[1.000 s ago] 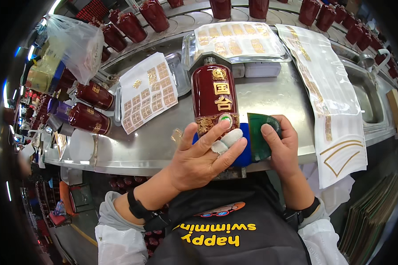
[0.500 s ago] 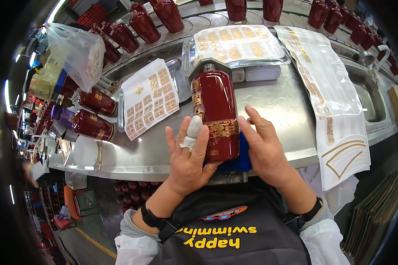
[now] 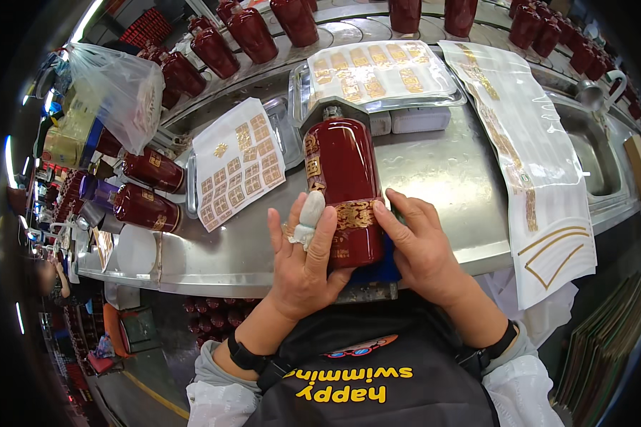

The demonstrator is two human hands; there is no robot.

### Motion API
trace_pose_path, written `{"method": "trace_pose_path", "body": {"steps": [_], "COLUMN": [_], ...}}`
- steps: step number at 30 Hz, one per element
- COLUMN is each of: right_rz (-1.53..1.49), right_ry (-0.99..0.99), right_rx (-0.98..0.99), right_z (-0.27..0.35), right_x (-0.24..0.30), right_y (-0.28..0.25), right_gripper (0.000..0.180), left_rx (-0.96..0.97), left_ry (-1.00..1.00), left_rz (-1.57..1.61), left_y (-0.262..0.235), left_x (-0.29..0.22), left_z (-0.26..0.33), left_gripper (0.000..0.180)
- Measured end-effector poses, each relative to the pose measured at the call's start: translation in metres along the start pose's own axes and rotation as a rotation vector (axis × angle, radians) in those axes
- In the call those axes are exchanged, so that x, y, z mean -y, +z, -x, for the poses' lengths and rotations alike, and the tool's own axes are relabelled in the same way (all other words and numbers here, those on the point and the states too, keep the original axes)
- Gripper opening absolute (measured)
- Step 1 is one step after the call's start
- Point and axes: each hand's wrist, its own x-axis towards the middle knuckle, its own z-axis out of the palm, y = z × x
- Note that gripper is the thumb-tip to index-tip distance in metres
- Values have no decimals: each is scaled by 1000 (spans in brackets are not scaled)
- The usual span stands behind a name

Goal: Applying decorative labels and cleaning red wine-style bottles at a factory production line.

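Head view, nearest: a black apron (image 3: 377,349) with yellow lettering covers the wearer's front, likely against splashes or smears.
Left hand: the left hand (image 3: 299,270) has its grip loose, fingers extended along the bottle's left side and thumb at its base, apparently to steady it; a white wrap (image 3: 311,208) covers one finger.
Right hand: the right hand (image 3: 424,245) is unclenched too, its index fingertip on the end of the gold band (image 3: 356,215), seemingly to press it flat.
Dark-red bottle: this glossy bottle (image 3: 347,160) lies between both hands, base toward the wearer, neck at a grey angular rest (image 3: 354,109); the blue support (image 3: 389,267) beneath probably stops it rolling.
Steel counter: the bare counter (image 3: 445,185) leaves working room around the bottle.
Sticker sheets: the left sheet (image 3: 229,153) of gold squares and the long right strip sheet (image 3: 545,171) flank the bottle, presumably for easy reach; another sheet (image 3: 377,67) lies on a metal tray (image 3: 413,102) beyond it.
Far edge: more red bottles (image 3: 253,35) stand in a row on the segmented track.
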Motion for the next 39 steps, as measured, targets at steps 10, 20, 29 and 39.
{"method": "trace_pose_path", "body": {"steps": [10,20,29,39], "right_rz": [-13,-110,-784,-1147], "right_ry": [-6,77,568,691], "right_rx": [-63,-92,-162,-265], "right_z": [-7,1,-14,2], "right_x": [2,-6,-6,-5], "right_y": [-7,-5,10,-1], "right_gripper": [66,57,30,29], "left_rx": [37,14,20,-50], "left_ry": [-27,0,16,-88], "left_rz": [186,111,51,285], "left_y": [8,8,8,13], "left_x": [11,8,5,12], "left_z": [11,5,3,14], "left_gripper": [84,74,71,80]}}
